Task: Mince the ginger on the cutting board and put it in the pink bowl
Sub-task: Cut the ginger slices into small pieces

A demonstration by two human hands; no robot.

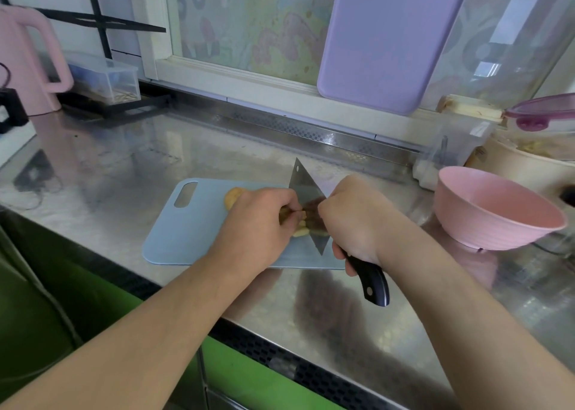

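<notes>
Steel counter (124, 167) is carrying a blue cutting board (174, 238) near its front edge. Left hand (261, 223) is pinching the ginger (233, 198) mid-board to steady it, right hand (357, 220) is gripping the knife (308, 204) beside those fingertips, and the pink bowl (494, 210) is waiting off the board's right edge.

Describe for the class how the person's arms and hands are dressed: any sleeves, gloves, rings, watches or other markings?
Both forearms are bare right to the picture's lower edge: no sleeve shows. The left hand and right hand wear no gloves. No ring, watch, bracelet or marking is visible on either hand or wrist.
</notes>
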